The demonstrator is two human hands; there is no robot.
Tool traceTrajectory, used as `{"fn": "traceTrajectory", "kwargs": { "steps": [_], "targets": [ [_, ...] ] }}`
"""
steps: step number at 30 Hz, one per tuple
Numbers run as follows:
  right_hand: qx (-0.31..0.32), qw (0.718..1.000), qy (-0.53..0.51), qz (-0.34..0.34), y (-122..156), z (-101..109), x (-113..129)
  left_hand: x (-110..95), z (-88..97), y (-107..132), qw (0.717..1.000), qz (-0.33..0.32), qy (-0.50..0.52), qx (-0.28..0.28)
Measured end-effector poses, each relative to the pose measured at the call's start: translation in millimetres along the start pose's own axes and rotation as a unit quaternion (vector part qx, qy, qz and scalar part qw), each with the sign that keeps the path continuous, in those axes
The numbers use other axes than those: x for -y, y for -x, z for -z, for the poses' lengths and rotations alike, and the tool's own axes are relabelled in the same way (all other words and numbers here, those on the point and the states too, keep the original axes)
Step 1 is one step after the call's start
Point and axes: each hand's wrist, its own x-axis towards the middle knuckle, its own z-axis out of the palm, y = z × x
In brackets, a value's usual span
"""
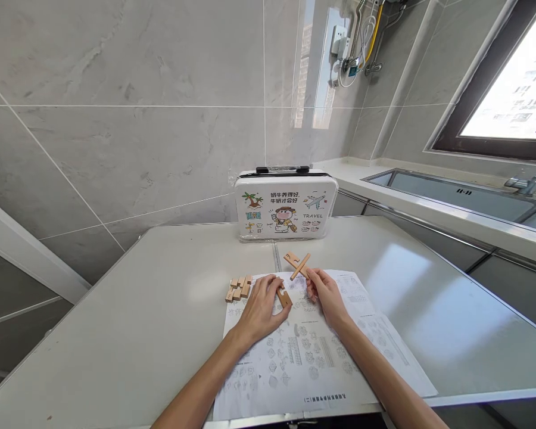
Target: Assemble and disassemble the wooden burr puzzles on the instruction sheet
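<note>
My left hand (262, 302) is closed around a notched wooden puzzle block (284, 297) resting on the printed sheet. Raised a little above the sheet, my right hand (325, 292) pinches the near end of crossed wooden puzzle pieces (300, 266): a flat notched piece with a thin stick across it. Whether those two are locked together I cannot tell. To the left of my left hand lies a group of several notched wooden blocks (238, 288), at the sheet's upper left edge. The printed instruction sheet (312, 372) lies under both hands, covered with small diagrams.
A white cartoon-printed case (286, 205) with black latches stands at the back of the white table (161, 310), against the tiled wall. On the right are a counter with a sink (455, 193) and a tap (529, 182). Pipes and a socket (338, 40) are on the wall.
</note>
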Motion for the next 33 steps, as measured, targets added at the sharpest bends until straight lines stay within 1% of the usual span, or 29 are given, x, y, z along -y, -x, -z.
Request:
{"fn": "traceTrajectory", "kwargs": {
  "steps": [4, 7, 10, 12, 19, 23, 26, 30, 33],
  "targets": [
    [0.001, 1.000, -0.002, 0.000, 0, 1, -1, -2, 0.2, 0, 0.998, -0.064, -0.007, 0.018],
    [0.001, 1.000, -0.003, -0.001, -1, 1, -2, 1, -1.4, -1, 0.996, -0.084, -0.042, -0.002],
    [0.003, 1.000, -0.002, -0.003, 0, 1, -2, 4, -1.9, -1, 0.991, -0.062, -0.119, -0.023],
    [0.004, 1.000, 0.000, -0.006, 0, 1, -2, 6, -1.2, -2, 0.987, -0.043, -0.154, -0.031],
    [0.008, 1.000, -0.001, -0.014, 1, 1, -2, 13, -0.2, -2, 0.979, -0.008, -0.189, -0.075],
    [0.015, 1.000, 0.000, -0.014, 1, 1, -1, 15, 1.0, -2, 0.978, 0.009, -0.184, -0.096],
    [0.022, 1.000, 0.004, -0.014, 1, 1, -1, 13, 3.0, -3, 0.981, 0.016, -0.161, -0.103],
    [0.037, 0.999, 0.012, -0.013, 1, 0, -1, 7, 3.7, -4, 0.988, 0.034, -0.101, -0.114],
    [0.063, 0.998, 0.019, -0.011, 3, 0, -1, 1, 1.7, -5, 0.988, 0.071, -0.037, -0.128]
  ]
}}
